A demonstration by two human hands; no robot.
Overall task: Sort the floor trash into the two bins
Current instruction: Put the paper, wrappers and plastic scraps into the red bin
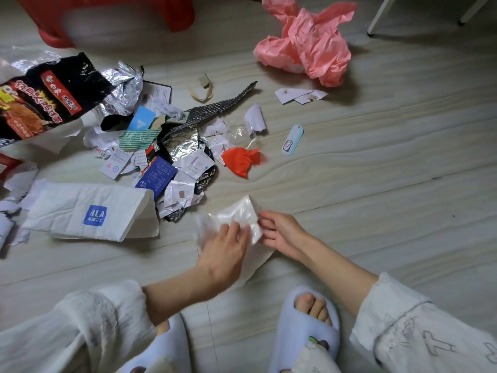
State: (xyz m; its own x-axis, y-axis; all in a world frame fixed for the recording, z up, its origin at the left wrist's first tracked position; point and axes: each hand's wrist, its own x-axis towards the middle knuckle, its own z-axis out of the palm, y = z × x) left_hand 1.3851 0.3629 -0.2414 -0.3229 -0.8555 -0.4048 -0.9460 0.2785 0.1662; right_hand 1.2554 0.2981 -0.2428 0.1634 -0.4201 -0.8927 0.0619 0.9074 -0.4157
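Note:
Both my hands hold a clear plastic bag (236, 214) low over the floor in the middle of the view. My left hand (226, 249) grips its near side and my right hand (279, 232) pinches its right edge. Behind it lies a heap of trash: foil wrappers (183, 141), torn paper scraps (177, 189), a blue card (157, 177), and a black noodle packet (40, 103) at the far left. A white HLA bag (88, 211) lies flat at the left. A small red plastic piece (242, 160) sits right of the heap. No bin is clearly in view.
A crumpled pink plastic bag (306, 44) lies at the back right, with paper tags (298, 95) and a pale blue tag (293, 138) nearer. A red plastic stool (107, 14) stands at the back left. White furniture legs (379, 17) are at the top right. My slippered feet (306, 319) are at the bottom.

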